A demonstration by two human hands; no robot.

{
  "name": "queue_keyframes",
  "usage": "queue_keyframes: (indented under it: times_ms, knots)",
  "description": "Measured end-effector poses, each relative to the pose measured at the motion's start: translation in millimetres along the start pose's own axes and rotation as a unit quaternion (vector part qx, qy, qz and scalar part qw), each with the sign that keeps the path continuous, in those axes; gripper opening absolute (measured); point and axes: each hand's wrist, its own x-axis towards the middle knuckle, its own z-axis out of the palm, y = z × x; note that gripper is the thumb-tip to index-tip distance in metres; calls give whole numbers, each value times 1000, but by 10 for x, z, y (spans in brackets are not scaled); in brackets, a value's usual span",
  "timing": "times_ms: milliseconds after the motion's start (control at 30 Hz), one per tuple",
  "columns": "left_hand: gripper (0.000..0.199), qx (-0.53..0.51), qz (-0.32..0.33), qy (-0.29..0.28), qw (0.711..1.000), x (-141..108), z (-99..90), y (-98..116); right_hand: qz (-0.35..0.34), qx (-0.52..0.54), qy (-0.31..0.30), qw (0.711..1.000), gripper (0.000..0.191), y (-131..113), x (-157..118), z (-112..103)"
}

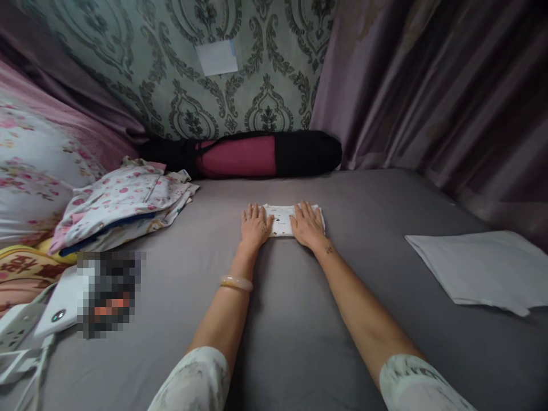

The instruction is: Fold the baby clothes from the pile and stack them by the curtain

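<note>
A small folded white cloth [282,221] with little dark and brown prints lies flat on the grey sheet [282,285], in the middle of the view. My left hand [256,224] rests palm down on its left end, fingers spread and partly over the edge. On the right end lies my right hand [307,222], also palm down with its fingers apart. Between the two thumbs the printed middle of the cloth shows. The parts under my palms are hidden.
A black and red rolled bag [235,155] lies along the wall. At left are folded printed clothes [115,197], a floral pillow [29,165], a white phone [64,299] and a power strip [19,325]. Folded pale fabric [483,268] lies at right.
</note>
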Motion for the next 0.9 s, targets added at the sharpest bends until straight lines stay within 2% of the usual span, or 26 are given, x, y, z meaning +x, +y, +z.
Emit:
queue_keyframes:
  times_ms: [133,267,400,667,767,900]
  knots:
    - [65,-20,-17,-29,999,22,-6,-55,43,-19,2,999,66,40,14,30]
    - [66,-33,-14,-42,999,42,-17,-132,42,-11,-25,999,65,111,39,-3]
    - [64,-39,-25,-35,998,57,-25,-218,50,-12,-19,998,64,244,31,-52]
    - [62,-75,-42,-61,994,90,-7,-265,47,-12,-30,998,64,366,40,28]
    - [57,-100,-51,-50,992,119,-28,-284,42,-9,-30,999,63,355,54,-24]
    - [52,-134,-45,-6,990,135,-79,-317,17,-14,0,1000,63,292,54,-97]
